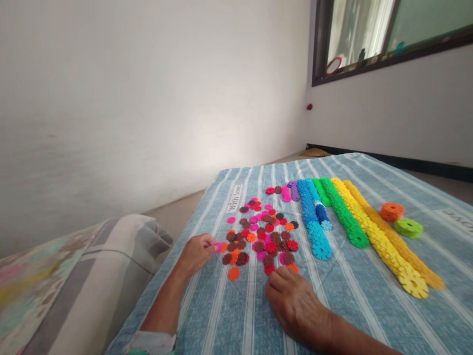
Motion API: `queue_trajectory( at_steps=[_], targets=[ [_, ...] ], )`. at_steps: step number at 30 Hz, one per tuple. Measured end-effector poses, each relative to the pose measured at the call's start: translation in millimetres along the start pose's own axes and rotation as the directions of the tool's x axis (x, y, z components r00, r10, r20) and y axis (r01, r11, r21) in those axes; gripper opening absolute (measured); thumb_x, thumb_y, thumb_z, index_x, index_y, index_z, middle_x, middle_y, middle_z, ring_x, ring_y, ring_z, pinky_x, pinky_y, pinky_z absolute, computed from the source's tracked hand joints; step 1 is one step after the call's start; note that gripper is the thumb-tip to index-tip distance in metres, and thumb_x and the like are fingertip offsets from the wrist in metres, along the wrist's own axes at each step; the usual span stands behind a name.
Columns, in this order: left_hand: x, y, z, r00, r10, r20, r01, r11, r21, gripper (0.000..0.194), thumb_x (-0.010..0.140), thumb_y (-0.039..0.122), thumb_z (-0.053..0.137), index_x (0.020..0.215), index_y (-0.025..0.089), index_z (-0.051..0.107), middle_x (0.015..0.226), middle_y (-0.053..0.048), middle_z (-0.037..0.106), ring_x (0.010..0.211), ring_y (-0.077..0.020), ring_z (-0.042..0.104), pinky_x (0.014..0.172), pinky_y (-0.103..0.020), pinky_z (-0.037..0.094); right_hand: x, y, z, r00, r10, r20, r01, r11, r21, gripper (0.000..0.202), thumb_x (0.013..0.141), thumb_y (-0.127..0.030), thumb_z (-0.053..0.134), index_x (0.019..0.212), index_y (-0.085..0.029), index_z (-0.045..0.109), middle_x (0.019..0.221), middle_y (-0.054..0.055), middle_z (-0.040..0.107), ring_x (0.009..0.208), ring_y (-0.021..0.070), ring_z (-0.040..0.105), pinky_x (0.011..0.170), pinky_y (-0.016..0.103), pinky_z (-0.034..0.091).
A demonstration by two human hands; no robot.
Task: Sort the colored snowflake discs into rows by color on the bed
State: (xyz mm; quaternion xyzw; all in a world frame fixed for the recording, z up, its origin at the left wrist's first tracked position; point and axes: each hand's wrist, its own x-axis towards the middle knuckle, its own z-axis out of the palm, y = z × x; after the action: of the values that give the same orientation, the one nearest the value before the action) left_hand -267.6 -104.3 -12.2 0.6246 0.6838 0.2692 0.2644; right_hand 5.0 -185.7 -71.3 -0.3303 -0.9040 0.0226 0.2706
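Note:
A loose spread of notched plastic discs [271,247] in red, brown, pink, orange and black lies on the striped cloth. At its left edge my left hand [196,255] is closed in a pinch, with a pink disc [218,247] at the fingertips. Beside that sits an orange disc [233,274]. My right hand [295,306] is at the near edge, fingers curled down by a red disc [270,269]; what they hold, if anything, is hidden. To the right, overlapping rows of discs run away from me: blue [307,202], green [343,214], yellow [384,244] and amber [406,246].
Small stacks of orange discs [392,212] and lime discs [408,228] stand at the far right. Short pink [286,194] and purple [294,191] rows lie at the back. A folded grey-and-white fabric [111,276] is left of the blue cloth [229,320]. Walls rise behind.

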Motion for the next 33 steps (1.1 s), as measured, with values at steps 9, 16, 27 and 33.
queue_trajectory(
  at_steps=[9, 16, 27, 33],
  targets=[
    [-9.9, 34.7, 42.0, 0.980, 0.197, 0.017, -0.196, 0.980, -0.045, 0.015, 0.071, 0.032, 0.054, 0.064, 0.018, 0.053, 0.053, 0.005, 0.054, 0.049, -0.0099, 0.050, 0.051, -0.021, 0.039, 1.2, -4.0, -0.6, 0.999, -0.050, -0.015, 0.049, 0.996, -0.071, 0.012, 0.080, -0.008, 0.056, 0.075, -0.018, 0.051, 0.079, 0.003, 0.054, 0.073, 0.0186, 0.043, 0.061, 0.032, 0.030],
    [-26.7, 71.5, 79.1, 0.870, 0.485, 0.094, -0.485, 0.874, -0.018, 0.006, 0.073, 0.019, 0.056, 0.066, 0.019, 0.056, 0.099, -0.004, 0.070, 0.095, -0.0172, 0.062, 0.086, -0.027, 0.045, 2.4, -4.0, -0.3, 0.998, -0.052, -0.020, 0.050, 0.995, -0.086, 0.012, 0.081, -0.009, 0.056, 0.074, -0.017, 0.051, 0.079, 0.004, 0.055, 0.073, 0.0186, 0.043, 0.062, 0.032, 0.030],
    [-19.2, 49.2, 68.0, 0.923, 0.385, 0.007, -0.383, 0.918, 0.097, 0.008, 0.074, 0.020, 0.053, 0.072, 0.019, 0.061, 0.074, 0.000, 0.067, 0.071, -0.0139, 0.061, 0.071, -0.024, 0.047, 1.8, -4.7, -5.4, 0.999, -0.050, 0.015, 0.051, 0.995, -0.083, 0.011, 0.082, -0.010, 0.056, 0.075, -0.017, 0.052, 0.079, 0.004, 0.055, 0.073, 0.0184, 0.043, 0.061, 0.031, 0.029],
    [-21.4, 52.4, 70.7, 0.916, 0.398, -0.043, -0.396, 0.917, 0.057, 0.008, 0.076, 0.021, 0.052, 0.071, 0.019, 0.058, 0.078, -0.001, 0.068, 0.074, -0.0137, 0.062, 0.074, -0.025, 0.047, -0.3, -3.2, -1.3, 0.999, -0.046, 0.014, 0.047, 0.996, -0.081, 0.011, 0.082, -0.010, 0.056, 0.076, -0.018, 0.052, 0.079, 0.003, 0.054, 0.074, 0.0184, 0.043, 0.062, 0.032, 0.031]
  ],
)
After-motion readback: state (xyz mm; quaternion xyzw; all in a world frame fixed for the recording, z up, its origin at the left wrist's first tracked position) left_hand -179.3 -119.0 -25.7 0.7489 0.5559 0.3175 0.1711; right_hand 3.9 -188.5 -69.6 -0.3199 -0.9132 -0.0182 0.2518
